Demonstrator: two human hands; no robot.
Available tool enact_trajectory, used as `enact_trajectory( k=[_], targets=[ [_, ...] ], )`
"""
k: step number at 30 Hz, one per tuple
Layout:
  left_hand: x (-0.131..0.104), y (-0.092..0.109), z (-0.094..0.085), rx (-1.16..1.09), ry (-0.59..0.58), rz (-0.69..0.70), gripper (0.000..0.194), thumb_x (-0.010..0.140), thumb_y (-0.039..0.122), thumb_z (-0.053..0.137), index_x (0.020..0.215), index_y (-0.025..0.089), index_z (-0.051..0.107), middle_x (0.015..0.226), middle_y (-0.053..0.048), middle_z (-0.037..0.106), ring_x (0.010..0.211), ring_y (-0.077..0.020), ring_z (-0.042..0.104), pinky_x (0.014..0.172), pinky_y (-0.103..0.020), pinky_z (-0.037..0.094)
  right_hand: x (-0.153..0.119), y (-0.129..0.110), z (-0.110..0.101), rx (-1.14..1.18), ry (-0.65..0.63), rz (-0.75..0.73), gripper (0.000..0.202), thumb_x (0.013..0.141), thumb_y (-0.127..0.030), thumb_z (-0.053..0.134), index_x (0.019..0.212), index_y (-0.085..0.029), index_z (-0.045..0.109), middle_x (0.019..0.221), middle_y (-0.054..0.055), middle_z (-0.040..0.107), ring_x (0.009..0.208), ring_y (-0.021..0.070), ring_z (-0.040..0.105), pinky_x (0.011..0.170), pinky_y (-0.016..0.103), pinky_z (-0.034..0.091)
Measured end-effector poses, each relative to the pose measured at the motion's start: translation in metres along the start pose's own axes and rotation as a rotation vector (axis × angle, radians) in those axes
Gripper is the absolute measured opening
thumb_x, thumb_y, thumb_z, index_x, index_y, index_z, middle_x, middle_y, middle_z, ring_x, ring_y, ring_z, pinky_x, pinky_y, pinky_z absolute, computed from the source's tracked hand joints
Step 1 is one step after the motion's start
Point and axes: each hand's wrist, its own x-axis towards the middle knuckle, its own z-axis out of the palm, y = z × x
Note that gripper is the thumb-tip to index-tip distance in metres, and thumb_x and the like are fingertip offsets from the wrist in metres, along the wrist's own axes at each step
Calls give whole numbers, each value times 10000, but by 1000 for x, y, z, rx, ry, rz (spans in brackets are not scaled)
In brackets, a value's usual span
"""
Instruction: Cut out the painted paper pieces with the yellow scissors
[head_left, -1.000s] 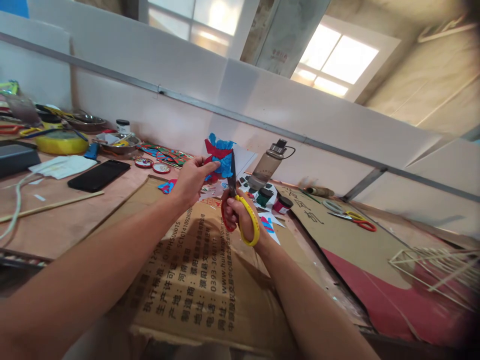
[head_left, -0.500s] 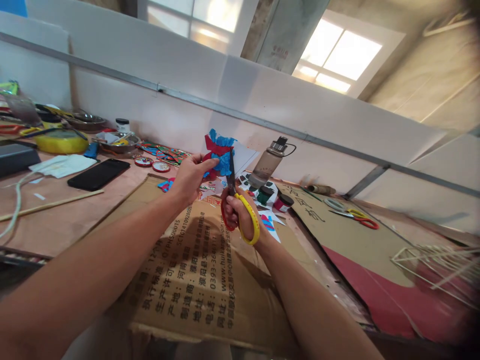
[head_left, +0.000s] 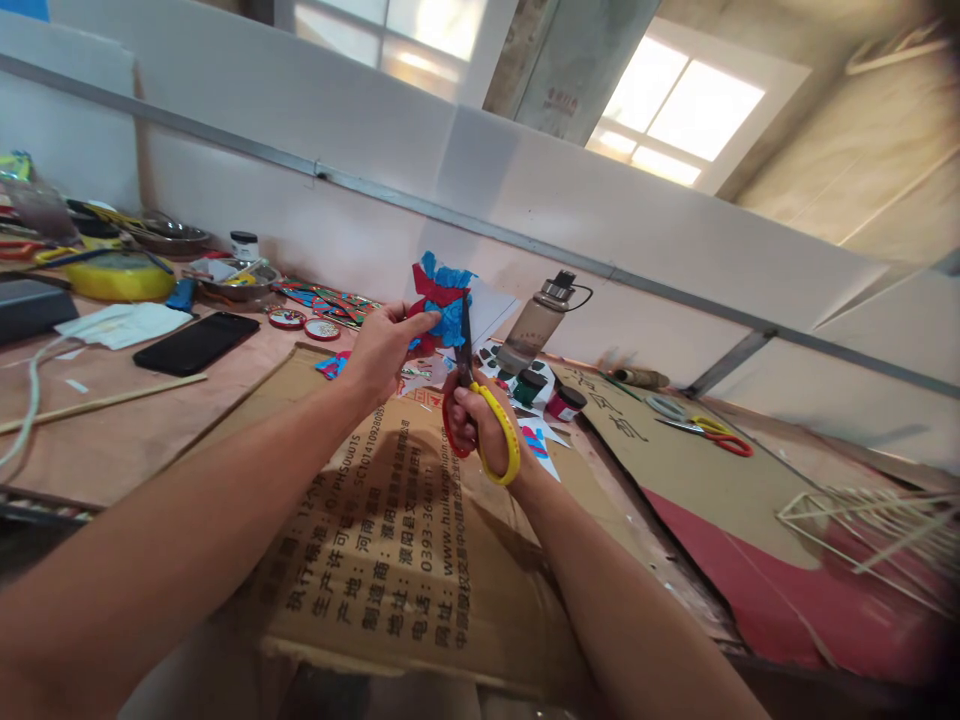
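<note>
Between the thumb and fingers of my left hand (head_left: 386, 345) is a sheet of white paper (head_left: 489, 312) with a blue and red painted cutout shape (head_left: 448, 312) on it. My right hand (head_left: 480, 420) grips scissors (head_left: 500, 435) with one yellow and one red handle loop. Their dark blades point up and lie against the right edge of the painted part. Whether the blades are parted is hard to make out. Both hands are raised over a printed cardboard sheet (head_left: 360, 560). Small painted scraps (head_left: 330, 366) lie on the cardboard behind my left wrist.
A water bottle (head_left: 534, 325) stands behind my right hand, beside green (head_left: 529, 386) and magenta (head_left: 565, 403) paint jars. To the left lie a black phone (head_left: 196, 343) and a thin wooden stick (head_left: 105, 405). Orange-handled scissors (head_left: 709, 433) and a stick frame (head_left: 862, 530) are on the right.
Both hands stay almost in place. The painted paper has shifted very slightly up and to the right against the blades, and the whole view has tilted a little.
</note>
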Motion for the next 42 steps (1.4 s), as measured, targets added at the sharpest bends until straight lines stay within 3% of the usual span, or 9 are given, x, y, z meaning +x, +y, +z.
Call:
enact_trajectory(
  k=[12, 25, 38, 42],
  targets=[
    [3, -2, -2, 79, -9, 74, 196, 676, 211, 841, 707, 176, 651, 683, 11, 655, 593, -98, 553, 609, -245, 462, 0, 1, 1, 30, -3, -38, 285, 782, -438, 693, 871, -241, 507, 596, -98, 412, 442, 79, 330, 370, 201, 308],
    [3, -4, -2, 55, -2, 41, 241, 664, 214, 868, 723, 184, 635, 680, 12, 653, 588, -99, 552, 591, -243, 465, 0, -1, 1, 41, 1, -19, 374, 760, -493, 751, 869, -245, 493, 590, -107, 406, 423, 66, 304, 368, 192, 262],
    [3, -3, -2, 62, 0, 50, 217, 679, 206, 854, 716, 179, 642, 673, 14, 648, 589, -98, 547, 598, -243, 454, -1, -3, 2, 7, 14, 9, 340, 765, -483, 709, 883, -242, 500, 580, -111, 397, 408, 61, 304, 364, 191, 243],
    [4, -3, -2, 67, 0, 58, 196, 693, 190, 841, 723, 174, 649, 685, 10, 655, 591, -97, 551, 606, -248, 453, -1, -2, 1, -10, 15, -6, 287, 796, -448, 686, 904, -243, 515, 591, -109, 393, 416, 71, 309, 362, 203, 289]
  ],
)
